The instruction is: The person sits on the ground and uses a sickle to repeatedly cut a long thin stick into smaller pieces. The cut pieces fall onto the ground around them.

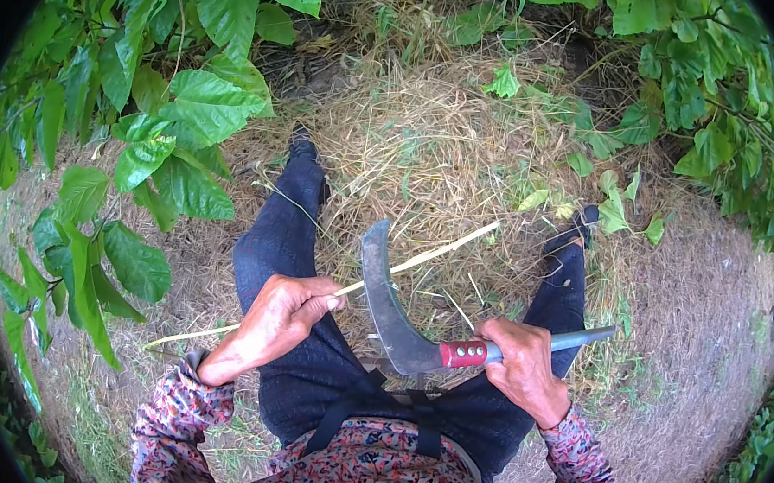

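In the head view, my left hand [282, 315] pinches a thin pale peeled stick [446, 248] between thumb and fingers. The stick slants up to the right, passing the curved blade of a sickle [390, 319]; whether they touch I cannot tell. A thinner yellowish length [189, 336] shows on the other side of my left hand, running down to the left. My right hand [525, 366] is closed around the sickle's grey metal handle, just behind its red riveted collar. The blade's tip points up, and the handle's end sticks out to the right of my fist.
Broad-leaved green branches [186, 152] hang close on the left, with more foliage [729, 100] at the upper right. Dry cut grass [403, 145] covers the ground between my outstretched legs. Several small pale slivers lie below the stick. Something coloured shows at the far right edge.
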`<state>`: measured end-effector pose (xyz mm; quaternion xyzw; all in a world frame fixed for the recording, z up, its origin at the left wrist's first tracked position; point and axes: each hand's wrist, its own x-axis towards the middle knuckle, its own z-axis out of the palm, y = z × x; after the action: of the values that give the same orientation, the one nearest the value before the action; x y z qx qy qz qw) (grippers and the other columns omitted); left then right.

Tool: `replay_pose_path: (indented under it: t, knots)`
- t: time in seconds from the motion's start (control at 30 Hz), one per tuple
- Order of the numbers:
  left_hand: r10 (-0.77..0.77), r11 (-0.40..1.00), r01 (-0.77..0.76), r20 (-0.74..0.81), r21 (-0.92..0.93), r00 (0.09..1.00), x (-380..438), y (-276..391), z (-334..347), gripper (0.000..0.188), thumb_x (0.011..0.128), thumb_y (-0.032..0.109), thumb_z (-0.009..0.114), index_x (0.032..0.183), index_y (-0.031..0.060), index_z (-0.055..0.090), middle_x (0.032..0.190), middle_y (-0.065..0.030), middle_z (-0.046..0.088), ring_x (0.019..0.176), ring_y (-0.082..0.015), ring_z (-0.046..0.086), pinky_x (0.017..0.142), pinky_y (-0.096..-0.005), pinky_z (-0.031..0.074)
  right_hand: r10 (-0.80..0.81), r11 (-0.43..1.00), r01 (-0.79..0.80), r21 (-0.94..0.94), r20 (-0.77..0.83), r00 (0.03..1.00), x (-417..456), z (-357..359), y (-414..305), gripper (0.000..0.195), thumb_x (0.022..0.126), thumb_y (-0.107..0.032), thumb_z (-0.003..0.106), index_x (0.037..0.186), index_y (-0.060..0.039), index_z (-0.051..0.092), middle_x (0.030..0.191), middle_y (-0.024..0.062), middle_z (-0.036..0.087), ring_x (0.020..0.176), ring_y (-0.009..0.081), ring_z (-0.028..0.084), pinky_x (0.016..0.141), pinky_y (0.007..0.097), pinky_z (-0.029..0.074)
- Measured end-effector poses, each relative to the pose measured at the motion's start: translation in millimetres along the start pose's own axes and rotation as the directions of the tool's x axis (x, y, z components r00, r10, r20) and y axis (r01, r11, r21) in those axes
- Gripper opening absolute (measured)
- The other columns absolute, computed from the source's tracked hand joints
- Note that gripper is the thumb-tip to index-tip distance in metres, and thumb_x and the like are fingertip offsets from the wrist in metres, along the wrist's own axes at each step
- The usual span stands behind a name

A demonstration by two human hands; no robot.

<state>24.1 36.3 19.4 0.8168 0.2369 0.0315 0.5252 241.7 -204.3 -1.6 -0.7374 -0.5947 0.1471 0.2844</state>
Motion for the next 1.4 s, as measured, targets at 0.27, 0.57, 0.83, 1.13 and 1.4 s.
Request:
replay_pose_path:
  t: [0.27,0.57,0.83,1.13,1.4]
  knots:
    - [-0.211,0.849,0.334,0.316,-0.410,0.925,4,11,6,0.021,0.100,0.016,0.050,0.087,0.0042,0.062,0.068,0.0071,0.044,0.061,-0.0019,0.033,0.055,-0.0196,0.029,0.092,0.995,-0.093,0.037,0.012,0.996,-17,-2,11,0.027,0.062,0.000,0.062,0.088,-0.0045,0.056,0.070,0.0131,0.057,0.065,0.0360,0.060,0.059,0.0428,0.047]
    - [-0.206,0.848,0.349,0.358,-0.399,0.911,-4,13,17,0.024,0.098,0.024,0.056,0.089,0.0038,0.065,0.059,0.0060,0.041,0.054,-0.0029,0.033,0.050,-0.0205,0.027,0.119,0.990,-0.123,-0.067,-0.065,0.991,-37,-5,36,0.023,0.064,0.001,0.063,0.084,-0.0066,0.056,0.069,0.0107,0.060,0.063,0.0338,0.061,0.060,0.0418,0.048]
    - [-0.248,0.861,0.360,0.321,-0.360,0.914,-20,-2,21,0.019,0.098,0.017,0.055,0.088,0.0033,0.064,0.066,0.0085,0.042,0.058,-0.0015,0.033,0.051,-0.0195,0.026,0.071,0.968,-0.082,-0.237,-0.054,0.996,-43,-25,45,0.028,0.061,0.001,0.064,0.088,-0.0071,0.058,0.068,0.0086,0.059,0.063,0.0315,0.061,0.059,0.0418,0.048]
    - [-0.334,0.852,0.431,0.327,-0.296,0.884,-26,0,16,0.015,0.097,0.007,0.052,0.090,0.0011,0.064,0.072,0.0053,0.050,0.065,-0.0037,0.038,0.059,-0.0203,0.033,0.094,0.975,-0.112,-0.190,-0.101,0.990,-37,-10,62,0.025,0.061,0.002,0.064,0.084,-0.0056,0.056,0.068,0.0115,0.059,0.064,0.0333,0.062,0.058,0.0437,0.048]
    - [-0.297,0.833,0.402,0.305,-0.380,0.905,-26,-9,31,0.021,0.098,0.019,0.054,0.088,0.0043,0.064,0.060,0.0081,0.039,0.054,-0.0018,0.030,0.049,-0.0216,0.023,-0.043,0.978,0.052,-0.203,0.049,0.998,-32,2,31,0.033,0.057,0.002,0.064,0.088,-0.0073,0.054,0.066,0.0080,0.057,0.062,0.0303,0.062,0.056,0.0423,0.049]
